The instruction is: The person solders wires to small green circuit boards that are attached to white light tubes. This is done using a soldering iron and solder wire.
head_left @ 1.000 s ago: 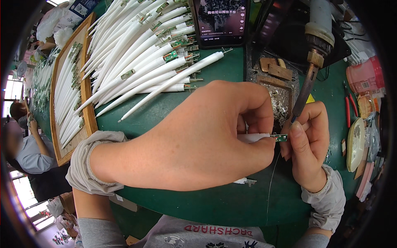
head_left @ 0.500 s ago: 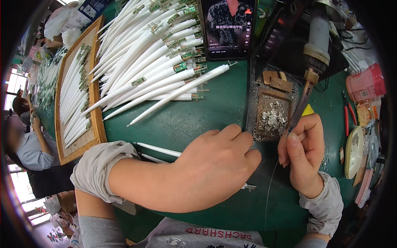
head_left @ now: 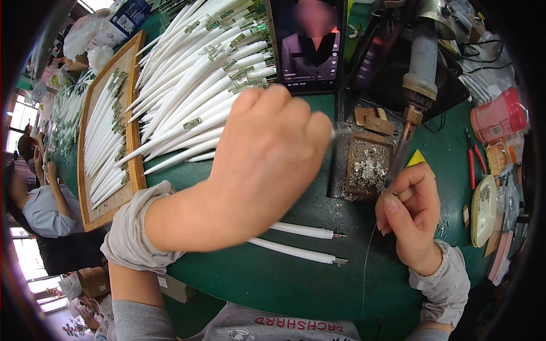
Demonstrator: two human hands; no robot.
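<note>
My left hand (head_left: 273,150), closed and a little blurred, is held over the right side of the tube pile. Most of the white tapered tube (head_left: 340,132) in it is hidden; only a blurred metal-tipped end sticks out past the knuckles. With thumb and forefinger my right hand (head_left: 414,210) pinches a thin solder wire (head_left: 367,267), which hangs down over the table. The tip of a soldering iron (head_left: 401,145) comes down right beside those fingers. Two white tubes (head_left: 304,230) with small circuit ends lie below my left wrist.
A large pile of white tubes (head_left: 187,85) fills the back left, beside a wood-framed tray (head_left: 136,165) of more tubes. A phone (head_left: 310,85) stands behind a box of solder scraps (head_left: 368,165). Red-handled pliers (head_left: 471,165) and an oval dish (head_left: 483,210) lie right. Another person sits far left.
My left hand has moved up and away from the two near tubes, and the single tube that lay beside the pile is now in it. My right hand has barely shifted.
</note>
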